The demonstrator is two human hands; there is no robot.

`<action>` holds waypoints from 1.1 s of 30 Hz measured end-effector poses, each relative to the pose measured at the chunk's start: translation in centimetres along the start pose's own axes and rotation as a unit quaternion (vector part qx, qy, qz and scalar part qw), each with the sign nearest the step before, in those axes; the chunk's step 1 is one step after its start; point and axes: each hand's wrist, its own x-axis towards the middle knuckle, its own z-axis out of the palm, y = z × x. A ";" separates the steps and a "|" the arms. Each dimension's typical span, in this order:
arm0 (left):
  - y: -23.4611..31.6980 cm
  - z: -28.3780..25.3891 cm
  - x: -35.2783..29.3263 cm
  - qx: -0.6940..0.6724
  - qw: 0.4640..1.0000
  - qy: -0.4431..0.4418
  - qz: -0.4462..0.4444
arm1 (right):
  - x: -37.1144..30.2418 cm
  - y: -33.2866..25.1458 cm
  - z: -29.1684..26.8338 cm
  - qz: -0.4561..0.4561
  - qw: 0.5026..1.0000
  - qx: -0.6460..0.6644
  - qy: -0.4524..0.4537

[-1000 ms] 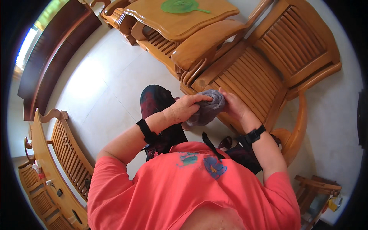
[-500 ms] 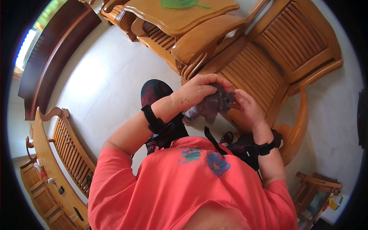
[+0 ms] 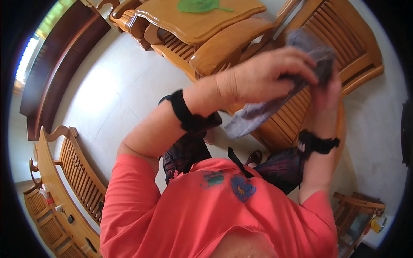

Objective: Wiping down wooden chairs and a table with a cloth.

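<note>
A grey-purple piece of cloth (image 3: 254,119), blurred by motion, is held up in front of me over the wooden chair. One end hangs toward the lower left, and another part rises above my hands. My left hand (image 3: 275,73) reaches across to the right with curled fingers gripping the cloth from the near side. Close beside it my right hand (image 3: 328,90) is raised and grips a dark bunched part of it; its fingers are smeared. What kind of cloth item it is, I cannot tell.
Behind the cloth stands a slatted wooden chair (image 3: 335,28). A wooden table (image 3: 241,10) with a green fan-shaped thing (image 3: 198,5) is at the top. A wooden bench (image 3: 79,167) lies left, a dark cabinet (image 3: 60,60) upper left, and a small wooden stand (image 3: 359,210) lower right.
Both hands have lifted and moved to the right and away from me. The cloth, bunched between them before, now hangs longer and partly spread.
</note>
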 end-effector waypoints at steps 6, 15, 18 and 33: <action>-5.3 -6.2 0.8 0.075 0.958 0.208 -0.185 | 9.4 -4.4 3.0 -0.167 0.979 -0.072 0.091; -14.6 -2.7 -8.2 0.567 0.744 0.048 -0.350 | 18.2 18.4 0.5 -0.247 0.639 -0.656 -0.316; -13.6 -4.1 -8.6 0.548 0.752 0.025 -0.367 | 18.9 20.7 1.9 -0.230 0.674 -0.666 -0.223; -14.3 -5.8 -6.0 0.489 0.758 -0.071 -0.426 | 43.1 21.1 -8.9 -0.081 0.623 -0.773 -0.092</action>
